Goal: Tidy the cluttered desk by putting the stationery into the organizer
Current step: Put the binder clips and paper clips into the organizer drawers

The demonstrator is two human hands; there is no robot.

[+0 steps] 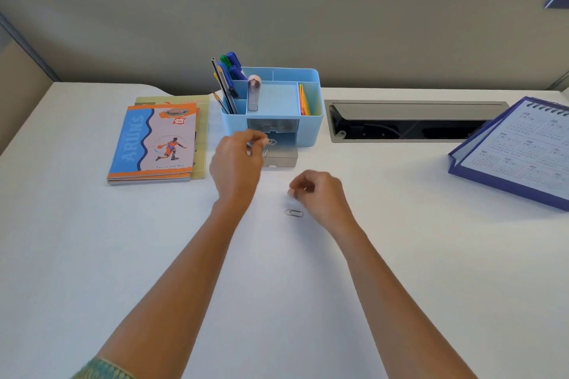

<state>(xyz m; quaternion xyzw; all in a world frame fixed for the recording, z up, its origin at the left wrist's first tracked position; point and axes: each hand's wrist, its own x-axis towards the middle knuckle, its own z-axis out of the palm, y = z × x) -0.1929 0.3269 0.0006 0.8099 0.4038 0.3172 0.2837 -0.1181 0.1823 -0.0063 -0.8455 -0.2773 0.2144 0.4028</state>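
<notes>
over the drawer point(280, 157), left fingers point(261, 141) pinch a clip; right fingers point(295, 191) curled together.

a stack of exercise notebooks point(154, 144) is laid flat at the left of the white desk point(92, 255); a spiral-bound calendar point(520, 151) is propped at the right — an open cable hatch point(409, 120) is set between them.

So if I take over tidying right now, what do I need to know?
Left hand: pinching something small over the open clear drawer of the blue organizer; I can't tell what.
Right hand: fingers curled, just above a paper clip on the desk.
Done: pens and sticky notes in the organizer.
Left: that clip, then shut the drawer.
</notes>
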